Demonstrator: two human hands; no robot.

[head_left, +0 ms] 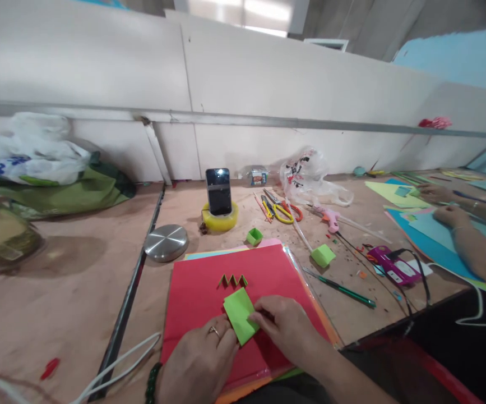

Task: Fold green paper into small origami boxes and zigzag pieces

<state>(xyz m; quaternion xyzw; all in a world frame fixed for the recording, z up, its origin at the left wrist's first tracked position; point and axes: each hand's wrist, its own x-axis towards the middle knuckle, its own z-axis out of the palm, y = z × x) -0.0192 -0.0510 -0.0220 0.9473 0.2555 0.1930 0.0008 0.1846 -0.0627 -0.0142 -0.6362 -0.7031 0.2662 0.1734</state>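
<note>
A small folded piece of light green paper [241, 316] lies tilted between my hands, over a stack of coloured paper with a red sheet [268, 269] on top. My left hand [203, 359], with a ring and a dark green bracelet, has its fingers closed at the lower left edge of the piece. From the right, my right hand [287, 325] pinches the opposite edge between thumb and fingers. Just beyond stands a zigzag-folded green strip [233, 280] on the red sheet. An open green paper box [254, 236] sits behind the stack. The undersides of my fingertips are hidden.
A phone [218, 191] stands in a yellow tape roll [221, 223]. Scissors [282, 213], a pink glue gun [331, 217], a green cutter [347, 292] and a purple power strip [394, 266] lie rightward. At far right, another person's hands [453, 216] rest on paper. A round metal lid [166, 243] sits left.
</note>
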